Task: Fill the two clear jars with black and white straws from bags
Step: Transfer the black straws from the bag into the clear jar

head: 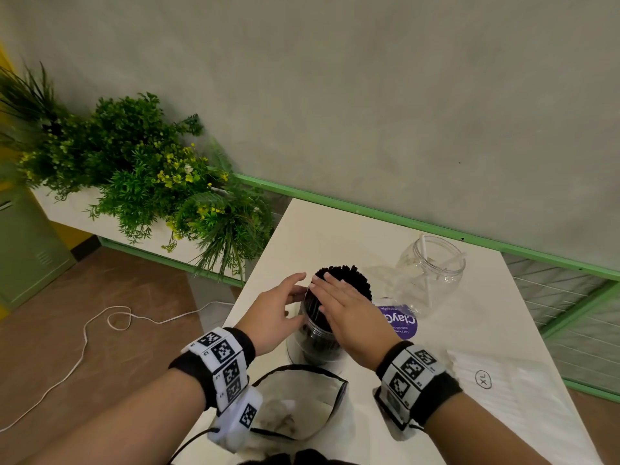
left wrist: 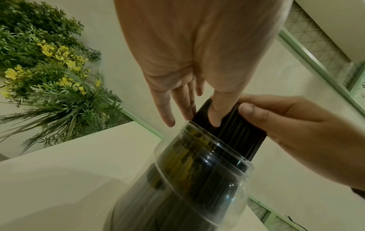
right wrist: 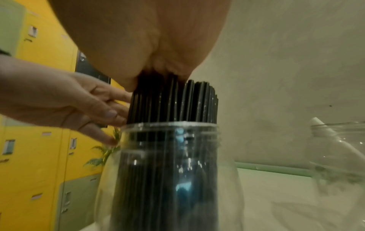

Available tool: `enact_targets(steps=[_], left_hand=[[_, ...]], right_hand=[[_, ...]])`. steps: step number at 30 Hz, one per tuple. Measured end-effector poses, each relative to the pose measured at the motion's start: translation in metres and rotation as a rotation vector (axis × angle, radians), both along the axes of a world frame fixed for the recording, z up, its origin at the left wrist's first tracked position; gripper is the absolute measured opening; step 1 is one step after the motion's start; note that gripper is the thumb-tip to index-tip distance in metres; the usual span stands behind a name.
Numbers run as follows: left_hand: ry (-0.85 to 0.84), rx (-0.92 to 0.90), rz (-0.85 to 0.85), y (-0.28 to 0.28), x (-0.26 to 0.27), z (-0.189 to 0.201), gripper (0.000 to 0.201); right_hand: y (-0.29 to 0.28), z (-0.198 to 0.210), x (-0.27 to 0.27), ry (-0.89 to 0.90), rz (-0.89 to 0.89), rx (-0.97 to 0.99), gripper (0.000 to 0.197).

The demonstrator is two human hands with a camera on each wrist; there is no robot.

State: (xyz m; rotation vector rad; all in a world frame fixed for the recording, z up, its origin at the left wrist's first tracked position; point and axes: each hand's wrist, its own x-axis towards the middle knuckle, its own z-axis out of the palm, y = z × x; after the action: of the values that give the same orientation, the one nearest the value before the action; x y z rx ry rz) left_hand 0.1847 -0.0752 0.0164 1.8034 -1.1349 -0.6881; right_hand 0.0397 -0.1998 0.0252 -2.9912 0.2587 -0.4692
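My left hand (head: 273, 313) is at the near jar (head: 317, 337), which stands upright on the table (head: 335, 229) in front of me. Its fingers (left wrist: 168, 109) are straight and spread, their tips against the side of the black straws (head: 349, 280) where they stick out above the jar's mouth; the thumb lies along the bundle on the near side. It presses rather than grasps, so that grip is open and has hold of nothing.

My right hand (head: 349, 310) lies flat over the top of the same bundle, palm down on the straw ends, fingers stretched out to the left. From the left wrist view its fingertips look slightly bent over the bundle's edge, but they do not close round it. That grip is open too.

The black straws fill the near jar tightly and stand upright, well clear of its rim.

The second jar (head: 431, 270) stands further back and to the right, apart from the first, with only a few white straws (head: 425, 250) leaning inside it. Between the two jars lies a purple label (head: 402, 322). A clear bag (head: 302, 404) with a dark rim lies open on the table between my wrists, and a bag of white straws (head: 510, 394) lies flat at the right.
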Motion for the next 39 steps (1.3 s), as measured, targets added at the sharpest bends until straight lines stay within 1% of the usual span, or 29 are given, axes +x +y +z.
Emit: enact_targets(steps=[2, 4, 5, 8, 9, 10, 12, 13, 16, 17, 18, 20, 21, 23, 27, 29, 31, 32, 33, 35, 37, 39], left_hand=[[0.013, -0.001, 0.006, 0.000, 0.000, 0.000, 0.069], [0.030, 0.001, 0.003, 0.000, -0.001, 0.002, 0.070], [0.037, 0.003, -0.001, 0.001, -0.001, 0.002, 0.070], [0.052, 0.004, -0.004, 0.002, -0.002, 0.004, 0.071], [0.052, 0.003, -0.004, 0.002, -0.003, 0.004, 0.071], [0.051, 0.002, -0.003, 0.003, -0.003, 0.004, 0.071], [0.055, -0.001, 0.003, 0.003, -0.004, 0.004, 0.071], [0.059, -0.002, 0.003, 0.003, -0.003, 0.005, 0.071], [0.072, -0.006, 0.003, 0.001, -0.003, 0.006, 0.071], [0.075, -0.007, 0.004, 0.001, -0.003, 0.006, 0.071], [0.076, -0.007, 0.006, 0.000, -0.002, 0.005, 0.070], [0.076, -0.007, 0.012, -0.001, -0.002, 0.005, 0.070], [0.076, -0.008, 0.014, -0.001, -0.002, 0.005, 0.069], [0.075, -0.006, 0.014, -0.001, -0.002, 0.005, 0.069], [0.070, -0.008, 0.019, -0.001, -0.003, 0.005, 0.068], [0.071, -0.010, 0.022, -0.001, -0.002, 0.005, 0.068], [0.077, -0.013, 0.027, 0.000, -0.002, 0.005, 0.067], [0.078, -0.017, 0.030, 0.000, -0.002, 0.005, 0.066], [0.080, -0.022, 0.031, 0.000, -0.002, 0.005, 0.066], [0.089, -0.030, 0.033, 0.000, -0.002, 0.006, 0.065], [0.110, -0.014, 0.026, -0.001, -0.002, 0.005, 0.068], [0.120, 0.026, -0.009, -0.003, -0.001, 0.004, 0.080]], right_hand=[[-0.005, 0.008, 0.002, -0.050, -0.030, 0.024, 0.049], [-0.012, 0.017, 0.003, -0.093, -0.117, 0.038, 0.057], [-0.015, 0.020, 0.003, -0.079, -0.167, 0.074, 0.066], [-0.021, 0.017, 0.000, 0.087, -0.267, 0.172, 0.097], [-0.021, 0.014, 0.000, 0.113, -0.279, 0.181, 0.099], [-0.021, 0.013, -0.001, 0.115, -0.286, 0.191, 0.094], [-0.020, 0.012, 0.000, 0.095, -0.293, 0.225, 0.076], [-0.020, 0.012, 0.000, 0.085, -0.291, 0.252, 0.072], [-0.025, 0.016, -0.001, 0.058, -0.279, 0.360, 0.065], [-0.029, 0.018, 0.000, 0.037, -0.279, 0.402, 0.060], [-0.034, 0.020, 0.000, -0.001, -0.287, 0.434, 0.052], [-0.044, 0.022, 0.001, -0.132, -0.312, 0.467, 0.034], [-0.048, 0.023, 0.002, -0.188, -0.327, 0.473, 0.029], [-0.053, 0.021, 0.003, -0.242, -0.361, 0.474, 0.024], [-0.062, 0.018, 0.010, -0.349, -0.467, 0.607, 0.017], [-0.064, 0.017, 0.012, -0.341, -0.486, 0.583, 0.015], [-0.059, 0.016, 0.011, -0.337, -0.458, 0.551, 0.012], [-0.055, 0.016, 0.009, -0.343, -0.431, 0.543, 0.013], [-0.050, 0.015, 0.005, -0.340, -0.404, 0.534, 0.018], [-0.039, 0.012, -0.003, -0.285, -0.350, 0.515, 0.033], [-0.034, 0.007, -0.013, -0.226, -0.305, 0.560, 0.055], [-0.034, -0.003, -0.024, -0.208, -0.283, 0.695, 0.082]])
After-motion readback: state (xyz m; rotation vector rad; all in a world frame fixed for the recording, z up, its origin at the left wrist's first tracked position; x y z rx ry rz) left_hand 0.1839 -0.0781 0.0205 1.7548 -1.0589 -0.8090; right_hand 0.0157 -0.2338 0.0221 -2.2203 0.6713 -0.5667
